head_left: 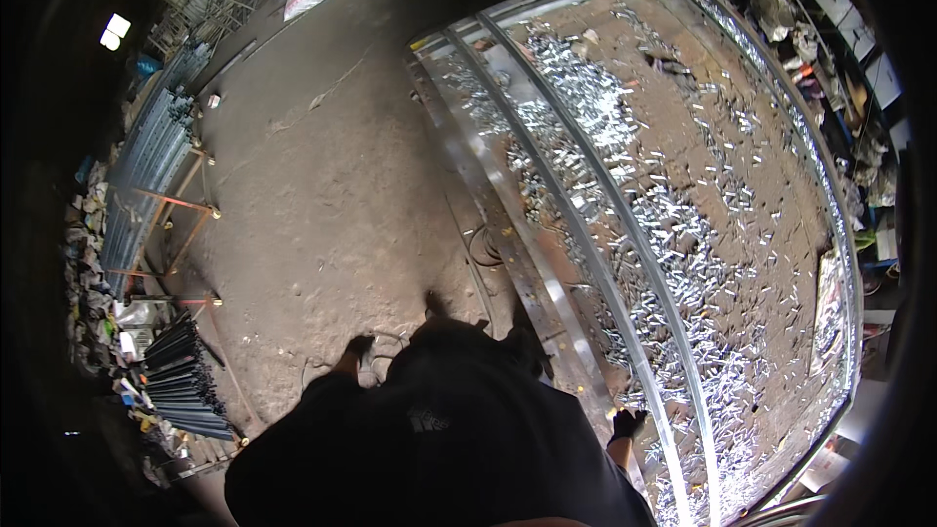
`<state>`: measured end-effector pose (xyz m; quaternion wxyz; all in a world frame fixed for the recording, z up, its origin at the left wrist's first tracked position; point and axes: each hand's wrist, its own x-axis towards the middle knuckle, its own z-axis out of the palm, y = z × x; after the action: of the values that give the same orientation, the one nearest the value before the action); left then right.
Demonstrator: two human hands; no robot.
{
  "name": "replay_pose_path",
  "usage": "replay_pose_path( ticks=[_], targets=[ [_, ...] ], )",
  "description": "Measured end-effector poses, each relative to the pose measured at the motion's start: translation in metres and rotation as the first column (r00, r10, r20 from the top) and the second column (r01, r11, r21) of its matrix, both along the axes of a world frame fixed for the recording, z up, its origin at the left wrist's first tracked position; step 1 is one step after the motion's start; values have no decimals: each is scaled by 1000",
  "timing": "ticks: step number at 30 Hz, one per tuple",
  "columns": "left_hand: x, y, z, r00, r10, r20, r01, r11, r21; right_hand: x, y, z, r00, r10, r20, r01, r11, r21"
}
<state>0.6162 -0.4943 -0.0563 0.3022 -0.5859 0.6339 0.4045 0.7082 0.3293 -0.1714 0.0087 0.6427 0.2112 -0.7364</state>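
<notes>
My right hand (625, 424), in a black glove, is at the near edge of a large steel worktable (781, 107). It is against the near end of a long flat steel strip (586, 263) that runs the table's length. A second long strip (547, 88) lies parallel beside it. Whether the fingers grip the strip is hidden by the glove and my dark torso (439, 439). Several small shiny metal offcuts (683, 254) cover the tabletop. My left hand is out of sight.
A dusty concrete floor (332, 185) lies left of the table. Racks of long grey metal sections (146, 166) and a bundle of dark rods (185, 381) stand along the left wall. Cluttered shelves (859, 88) line the table's right side. My foot (357, 349) is on the floor.
</notes>
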Motion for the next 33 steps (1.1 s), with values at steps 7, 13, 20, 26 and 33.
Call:
replay_pose_path(
  ticks=[7, 13, 20, 26, 33],
  targets=[
    [151, -74, -31, 910, 408, 72, -411, 869, 275, -132, -244, 25, 689, 716, 114, -691, 600, 403],
    [229, -163, -53, 729, 672, -134, -620, 730, 287, -250, -434, 22, 276, 955, 108, -951, 255, 174],
    [266, -267, -48, 250, 764, -594, -870, 446, 208, -387, -664, 21, -134, 985, 104, -974, -150, 169],
    [276, -249, -70, 51, 920, -389, -968, 142, 208, -473, -840, 9, -311, 944, 112, -930, -327, 169],
    [187, -195, -55, -223, 974, 46, -933, -227, 280, -589, -1065, -15, -522, 844, 122, -832, -535, 145]
  ],
)
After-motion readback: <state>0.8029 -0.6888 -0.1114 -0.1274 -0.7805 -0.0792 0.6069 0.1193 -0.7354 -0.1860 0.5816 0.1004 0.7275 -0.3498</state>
